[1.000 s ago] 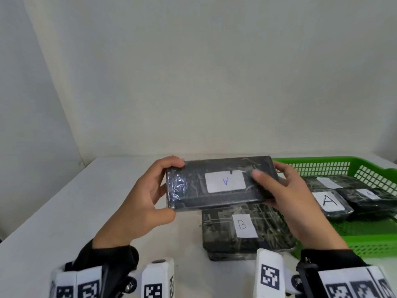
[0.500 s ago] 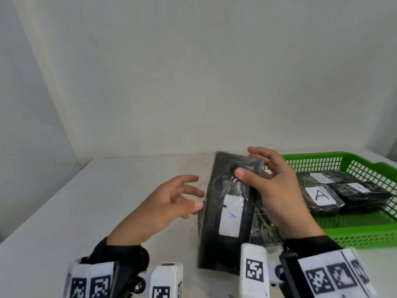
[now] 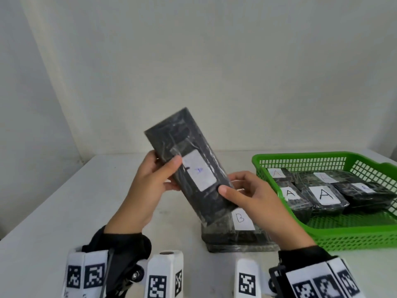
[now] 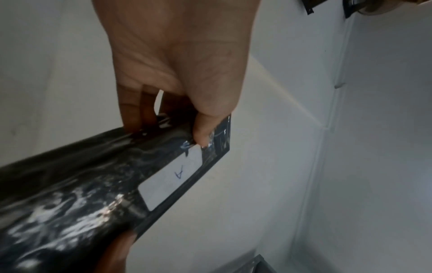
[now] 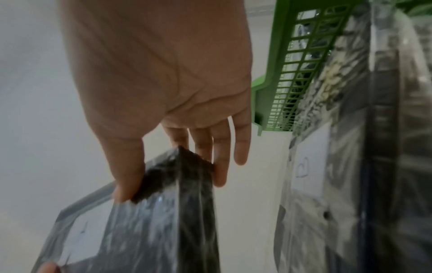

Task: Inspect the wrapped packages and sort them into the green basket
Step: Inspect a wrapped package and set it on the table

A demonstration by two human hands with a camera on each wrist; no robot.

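Observation:
A black plastic-wrapped package with a white label marked A is held up above the table, tilted on end. My left hand grips its left edge, thumb on the front beside the label. My right hand pinches its lower right corner, thumb in front and fingers behind. Below it a package labelled B lies flat on the table. The green basket at the right holds several wrapped packages marked A.
The white table runs to a pale wall behind. The basket's near wall stands just right of the B package. Marker-tagged wrist mounts sit at the bottom of the head view.
The A package was turned from lying crosswise to standing on end and raised. My left hand let go half a second ago and now grips it again; my right hand moved to its lower corner.

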